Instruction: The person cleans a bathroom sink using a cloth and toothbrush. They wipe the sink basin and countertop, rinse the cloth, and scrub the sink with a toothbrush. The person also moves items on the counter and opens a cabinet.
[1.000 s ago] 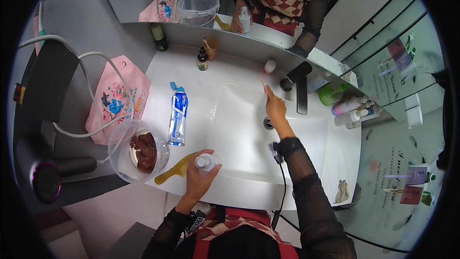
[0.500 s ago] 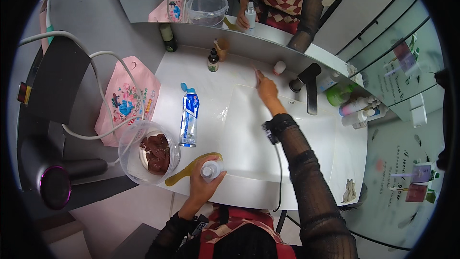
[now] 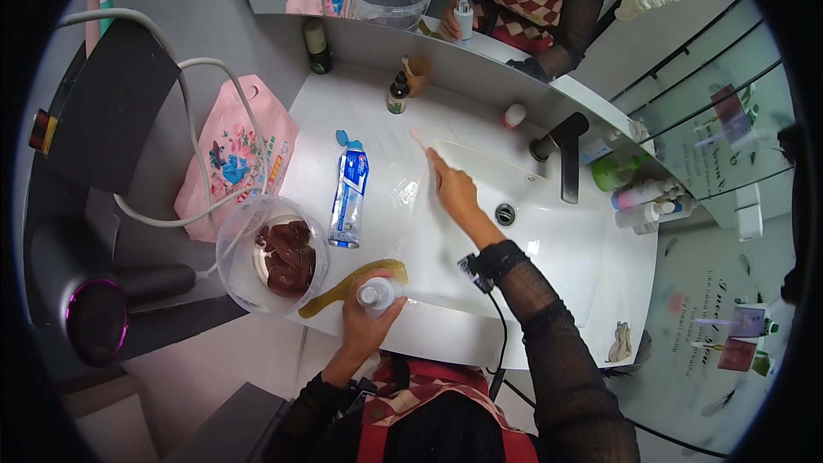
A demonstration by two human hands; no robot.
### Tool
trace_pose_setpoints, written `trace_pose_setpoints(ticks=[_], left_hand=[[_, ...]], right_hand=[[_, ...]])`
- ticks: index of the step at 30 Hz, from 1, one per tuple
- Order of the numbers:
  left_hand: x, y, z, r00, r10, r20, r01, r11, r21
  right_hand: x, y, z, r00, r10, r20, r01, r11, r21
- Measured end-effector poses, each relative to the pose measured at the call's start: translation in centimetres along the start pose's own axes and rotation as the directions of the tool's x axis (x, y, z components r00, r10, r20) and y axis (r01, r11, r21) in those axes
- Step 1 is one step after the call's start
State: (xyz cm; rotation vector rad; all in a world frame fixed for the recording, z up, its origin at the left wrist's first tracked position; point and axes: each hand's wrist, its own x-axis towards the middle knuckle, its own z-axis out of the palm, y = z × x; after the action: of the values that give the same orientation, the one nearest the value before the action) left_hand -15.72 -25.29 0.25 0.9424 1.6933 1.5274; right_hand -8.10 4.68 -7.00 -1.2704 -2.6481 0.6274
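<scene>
Near the counter's front edge, my left hand (image 3: 363, 333) is closed around a small white bottle (image 3: 377, 296). Beside and partly under that hand lies a translucent yellow-olive comb (image 3: 330, 295). My right hand (image 3: 456, 195) is over the left part of the white sink (image 3: 549, 261), its fingers closed on a thin pale pink stick (image 3: 418, 137). The stick is too blurred to name more exactly, and most of it is hidden by the fingers. To the left lies a blue and white squeeze tube (image 3: 350, 193) with its blue cap end away from me.
A clear tub (image 3: 230, 266) with dark brown contents stands at left, near a pink pouch (image 3: 240, 141) and a hair dryer (image 3: 129, 291) with its cable. A dark dropper bottle (image 3: 399, 93) is at the back. The black faucet (image 3: 563, 150) and several bottles (image 3: 641, 206) are right.
My right hand has come left and nearer to me with the pink stick, uncovering the drain. The left hand still grips the white bottle. The whole view has shifted slightly.
</scene>
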Motion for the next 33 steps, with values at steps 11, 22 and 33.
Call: trace_pose_setpoints(ticks=[11,22,33], left_hand=[[-0.5,0.2,0.0,0.999,-0.014,0.034,0.014,1.000,0.005],[-1.2,1.0,-0.8,0.998,0.031,0.045,-0.035,0.995,0.096],[-2.1,1.6,-1.8,0.996,0.086,0.010,-0.086,0.990,0.112]], right_hand=[[-3.0,-1.3,0.3,0.984,0.164,-0.063,-0.168,0.983,-0.068],[-1.9,-3.2,0.7,0.982,0.126,-0.139,-0.127,0.992,0.002],[0.7,-7.0,0.2,0.996,-0.007,-0.089,0.002,0.999,-0.052]])
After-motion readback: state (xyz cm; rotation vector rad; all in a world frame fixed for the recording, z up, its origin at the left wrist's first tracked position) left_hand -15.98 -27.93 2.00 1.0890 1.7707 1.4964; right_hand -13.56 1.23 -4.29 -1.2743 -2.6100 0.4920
